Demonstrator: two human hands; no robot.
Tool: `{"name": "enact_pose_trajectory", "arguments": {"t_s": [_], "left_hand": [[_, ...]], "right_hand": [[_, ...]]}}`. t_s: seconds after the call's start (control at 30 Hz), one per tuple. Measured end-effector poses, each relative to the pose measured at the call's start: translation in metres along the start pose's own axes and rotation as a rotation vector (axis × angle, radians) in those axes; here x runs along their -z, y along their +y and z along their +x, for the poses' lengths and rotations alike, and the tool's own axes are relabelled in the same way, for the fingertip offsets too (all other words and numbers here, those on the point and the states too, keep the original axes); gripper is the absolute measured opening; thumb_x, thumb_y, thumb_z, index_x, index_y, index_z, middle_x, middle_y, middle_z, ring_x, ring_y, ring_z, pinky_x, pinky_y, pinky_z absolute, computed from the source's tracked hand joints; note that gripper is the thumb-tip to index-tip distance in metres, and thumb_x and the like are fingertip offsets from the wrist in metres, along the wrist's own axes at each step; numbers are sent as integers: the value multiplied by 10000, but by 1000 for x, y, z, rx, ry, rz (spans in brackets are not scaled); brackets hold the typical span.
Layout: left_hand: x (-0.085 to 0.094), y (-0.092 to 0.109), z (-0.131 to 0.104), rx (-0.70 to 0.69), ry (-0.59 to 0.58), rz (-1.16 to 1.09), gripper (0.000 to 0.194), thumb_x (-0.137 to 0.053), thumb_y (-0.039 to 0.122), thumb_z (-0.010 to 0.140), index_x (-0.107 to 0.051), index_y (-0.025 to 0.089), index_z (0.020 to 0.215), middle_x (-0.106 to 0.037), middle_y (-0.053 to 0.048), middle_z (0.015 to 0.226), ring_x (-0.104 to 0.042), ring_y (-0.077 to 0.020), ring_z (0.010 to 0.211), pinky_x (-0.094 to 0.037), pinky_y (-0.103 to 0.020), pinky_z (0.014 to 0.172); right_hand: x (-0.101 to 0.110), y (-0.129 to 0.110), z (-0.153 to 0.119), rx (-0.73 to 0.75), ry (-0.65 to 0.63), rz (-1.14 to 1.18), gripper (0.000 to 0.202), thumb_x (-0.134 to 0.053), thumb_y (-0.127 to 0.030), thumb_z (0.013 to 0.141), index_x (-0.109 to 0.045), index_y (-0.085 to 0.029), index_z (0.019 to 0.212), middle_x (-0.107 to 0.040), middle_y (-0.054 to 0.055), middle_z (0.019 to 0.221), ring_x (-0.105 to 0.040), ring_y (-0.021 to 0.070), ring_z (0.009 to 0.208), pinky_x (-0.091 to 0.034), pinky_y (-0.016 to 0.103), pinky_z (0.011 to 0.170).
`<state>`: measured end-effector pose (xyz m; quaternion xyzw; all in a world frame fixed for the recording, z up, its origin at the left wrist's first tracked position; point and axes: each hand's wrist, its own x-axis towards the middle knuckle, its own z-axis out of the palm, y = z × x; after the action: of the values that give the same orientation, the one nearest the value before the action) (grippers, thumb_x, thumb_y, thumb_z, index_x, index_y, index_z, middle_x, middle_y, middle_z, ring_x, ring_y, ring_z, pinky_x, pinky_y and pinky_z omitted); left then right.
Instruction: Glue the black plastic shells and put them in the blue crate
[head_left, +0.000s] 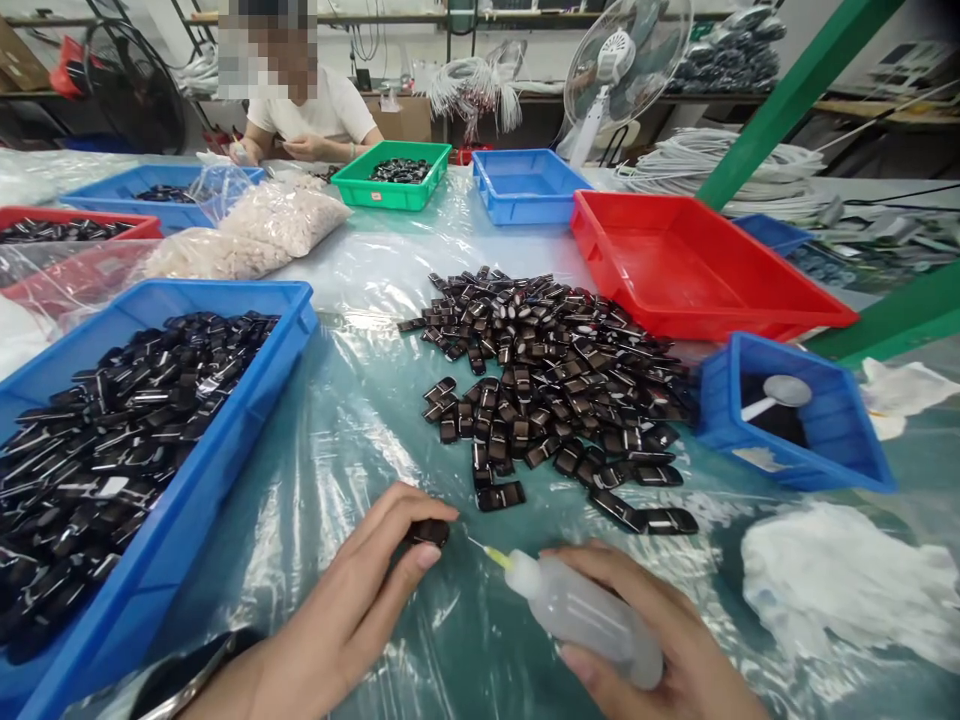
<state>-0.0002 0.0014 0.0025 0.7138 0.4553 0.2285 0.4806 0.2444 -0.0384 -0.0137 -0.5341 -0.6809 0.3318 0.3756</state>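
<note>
Between the thumb and fingers of my left hand [367, 580] is a small dark plastic piece [429, 532], partly covered by the fingers. My right hand [660, 630] is wrapped round a translucent squeeze bottle [589, 610] with a yellow-based needle tip [489, 551]. The needle points left at the dark piece, with a small gap between them. Just beyond both hands lies a loose pile of similar dark brown, glossy pieces [525, 370] on the plastic-covered table.
On the left stands a blue bin [277, 370] full of dark pieces. A red tray [675, 260], a small blue bin [795, 450] with a white scoop, and crumpled white cloth [840, 580] are at right. Across the table sits a person [322, 110] near a green tray [390, 200].
</note>
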Motion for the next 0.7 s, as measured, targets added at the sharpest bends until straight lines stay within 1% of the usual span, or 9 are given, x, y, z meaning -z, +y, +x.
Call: {"name": "enact_pose_trajectory", "arguments": {"t_s": [0.1,0.2,0.3,0.4,0.53,0.6,0.7], "left_hand": [[5,4,-2,8,-98,26,245,-325,275,1027,-441,337,1234,-513,-49,1124,-519,-230,1063,-448,-354,891],[7,7,-2,-5,-114,57,240,-340,259,1025,-432,345,1229,-501,-37,1127,-512,-218,1072,-439,-336,907],[6,5,-2,-12,-121,68,232,-348,252,1022,-432,347,1216,-495,-29,1131,-507,-211,1077,-440,-320,907],[4,0,-2,-56,-111,72,237,-348,229,1018,-435,336,1211,-494,-29,1121,-512,-209,1066,-445,-316,900],[1,-5,-2,-126,-109,82,242,-355,217,1017,-432,311,1226,-490,-39,1116,-521,-212,1038,-454,-319,883],[1,-5,-3,-144,-129,97,248,-356,218,1020,-420,310,1242,-479,-40,1133,-512,-210,1052,-448,-319,896],[3,-3,-5,-110,-190,139,259,-368,229,1024,-405,329,1261,-456,-31,1170,-486,-202,1097,-436,-307,916]], "right_hand": [[-1,7,-6,13,29,-61,354,-704,-240,708,-657,-341,1044,-716,13,915,-678,225,769,-546,322,687],[-1,11,-7,72,22,-73,395,-700,-232,712,-632,-359,1080,-726,2,955,-681,235,848,-545,333,733],[-1,10,-5,107,5,-80,394,-688,-217,716,-623,-356,1079,-727,4,941,-686,238,844,-554,315,674],[1,7,-1,139,-13,-99,371,-681,-218,726,-611,-344,1068,-725,14,925,-692,243,836,-554,297,618],[2,6,0,184,-37,-150,379,-671,-214,729,-598,-311,1088,-720,22,916,-700,235,839,-559,270,601],[3,8,0,223,-44,-182,405,-672,-199,717,-592,-294,1102,-720,20,913,-701,226,838,-565,261,622],[4,10,1,285,-59,-197,425,-686,-204,726,-570,-284,1127,-720,14,902,-700,211,813,-567,242,611]]}}
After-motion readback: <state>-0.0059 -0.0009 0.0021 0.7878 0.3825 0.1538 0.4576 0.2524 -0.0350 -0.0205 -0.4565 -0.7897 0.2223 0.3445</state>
